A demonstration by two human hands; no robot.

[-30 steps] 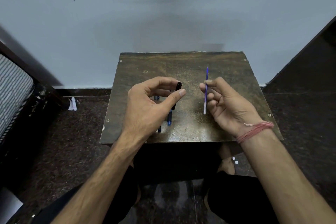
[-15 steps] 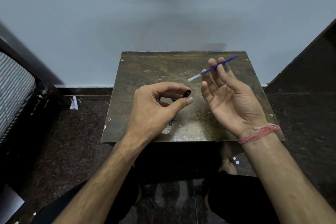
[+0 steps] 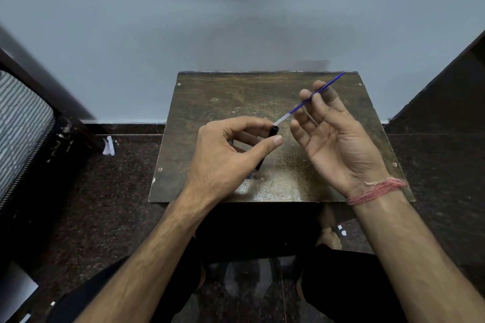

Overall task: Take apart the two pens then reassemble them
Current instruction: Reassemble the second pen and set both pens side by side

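My left hand (image 3: 231, 157) grips a black pen barrel (image 3: 274, 130) between thumb and fingers, its open end pointing up and right. My right hand (image 3: 338, 136) pinches a thin blue refill (image 3: 309, 98) in its fingertips, palm up. The refill slants from upper right down to the left, and its pale end sits right at the barrel's mouth. Both hands hover over a small worn brown table (image 3: 223, 97). Under my left hand a bit of a blue pen part (image 3: 249, 176) peeks out on the table; the rest of it is hidden.
The table stands against a pale wall on a dark speckled floor. A striped chair (image 3: 21, 128) is at the left, with scraps of white paper (image 3: 109, 145) on the floor beside it. A dark panel rises at the right. My knees are below the table.
My right hand has turned the refill from upright to slanted and brought its pale end down to the barrel's open end. My left hand tilted the barrel toward it.
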